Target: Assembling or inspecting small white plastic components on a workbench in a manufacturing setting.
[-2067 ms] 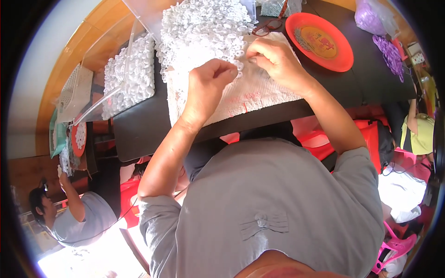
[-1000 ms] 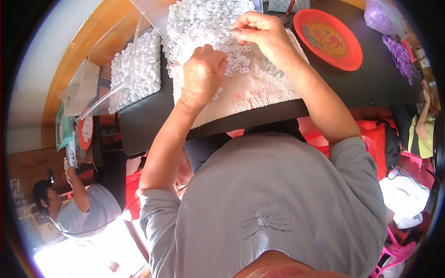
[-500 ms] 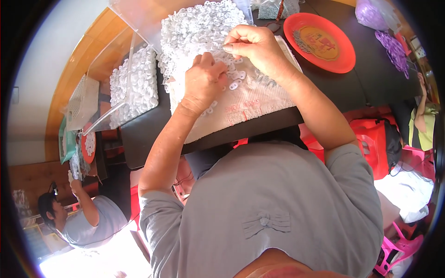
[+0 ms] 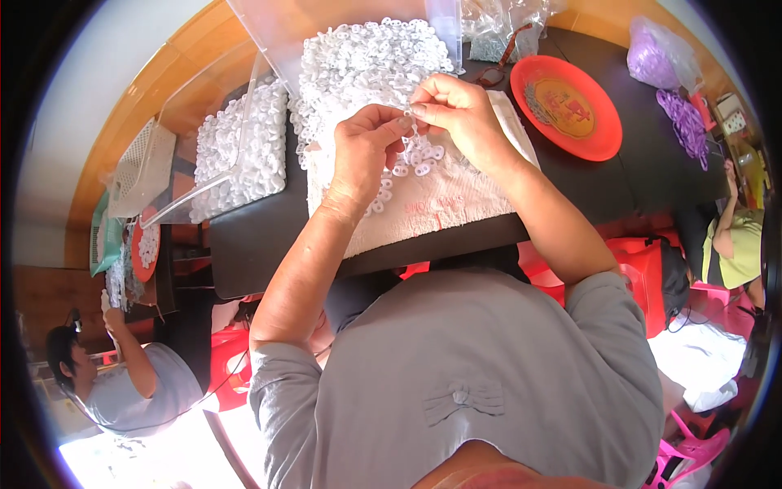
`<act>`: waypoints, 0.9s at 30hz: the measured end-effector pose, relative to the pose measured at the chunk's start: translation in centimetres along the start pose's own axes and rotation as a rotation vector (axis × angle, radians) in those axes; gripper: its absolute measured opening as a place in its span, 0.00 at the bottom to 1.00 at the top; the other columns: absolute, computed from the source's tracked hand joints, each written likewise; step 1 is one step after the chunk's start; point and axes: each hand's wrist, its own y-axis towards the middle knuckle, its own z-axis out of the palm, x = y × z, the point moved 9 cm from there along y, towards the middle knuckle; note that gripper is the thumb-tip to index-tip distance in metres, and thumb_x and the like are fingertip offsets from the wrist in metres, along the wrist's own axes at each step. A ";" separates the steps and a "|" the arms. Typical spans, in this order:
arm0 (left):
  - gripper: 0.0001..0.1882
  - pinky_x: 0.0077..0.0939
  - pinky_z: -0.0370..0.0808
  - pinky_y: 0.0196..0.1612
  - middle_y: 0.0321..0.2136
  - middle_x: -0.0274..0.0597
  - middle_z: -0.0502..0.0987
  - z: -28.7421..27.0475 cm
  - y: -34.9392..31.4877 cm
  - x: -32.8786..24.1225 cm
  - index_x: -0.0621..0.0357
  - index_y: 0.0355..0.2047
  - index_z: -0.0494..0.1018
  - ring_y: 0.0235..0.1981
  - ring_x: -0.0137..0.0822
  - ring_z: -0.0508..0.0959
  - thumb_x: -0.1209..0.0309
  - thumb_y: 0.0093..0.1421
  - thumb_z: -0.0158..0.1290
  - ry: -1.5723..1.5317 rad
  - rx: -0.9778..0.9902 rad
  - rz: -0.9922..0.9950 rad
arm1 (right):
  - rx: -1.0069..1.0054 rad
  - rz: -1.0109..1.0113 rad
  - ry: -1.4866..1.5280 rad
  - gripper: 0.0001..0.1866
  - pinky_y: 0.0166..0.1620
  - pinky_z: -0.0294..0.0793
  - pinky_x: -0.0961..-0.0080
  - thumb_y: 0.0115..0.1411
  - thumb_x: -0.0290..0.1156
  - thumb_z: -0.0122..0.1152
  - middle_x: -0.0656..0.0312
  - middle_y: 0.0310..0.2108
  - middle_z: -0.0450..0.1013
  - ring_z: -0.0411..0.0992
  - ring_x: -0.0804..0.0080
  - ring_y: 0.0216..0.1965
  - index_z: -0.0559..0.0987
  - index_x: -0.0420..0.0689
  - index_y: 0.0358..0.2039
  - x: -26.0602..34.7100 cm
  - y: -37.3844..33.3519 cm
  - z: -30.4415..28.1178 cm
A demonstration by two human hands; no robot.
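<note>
Both my hands meet above a cream cloth (image 4: 456,208) spread on the dark table. My left hand (image 4: 362,151) is closed in a pinch, with a small white plastic piece at its fingertips. Thumb and fingers of my right hand (image 4: 468,122) pinch close beside it; what exactly they hold is too small to make out. Below the fingertips lie loose white two-hole oval pieces (image 4: 423,163). A large heap of the same white pieces (image 4: 366,61) spills from a clear plastic bin (image 4: 273,41) onto the cloth.
At right, a red plate (image 4: 601,140) holds small metal pieces (image 4: 533,104). Glasses (image 4: 491,76) and a clear bag (image 4: 489,49) lie behind it. Purple cord (image 4: 684,126) sits farther right. Left stands another clear tub of white pieces (image 4: 240,155). People work at left (image 4: 147,383) and right (image 4: 741,244).
My left hand has lifted off the loose pieces and turned, its fingertips now meeting those of my right hand. The right hand stays pinched. The whole view has shifted slightly.
</note>
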 end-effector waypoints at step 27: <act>0.04 0.19 0.66 0.18 0.23 0.41 0.77 -1.7 0.0 2.3 0.66 0.34 0.73 0.18 0.27 0.72 0.78 0.58 0.54 -0.348 -0.081 -0.039 | -0.039 -0.242 -0.368 0.02 0.35 0.68 0.83 0.62 0.22 0.55 0.68 0.28 0.71 0.68 0.83 0.30 0.74 0.37 0.34 1.2 -0.9 1.6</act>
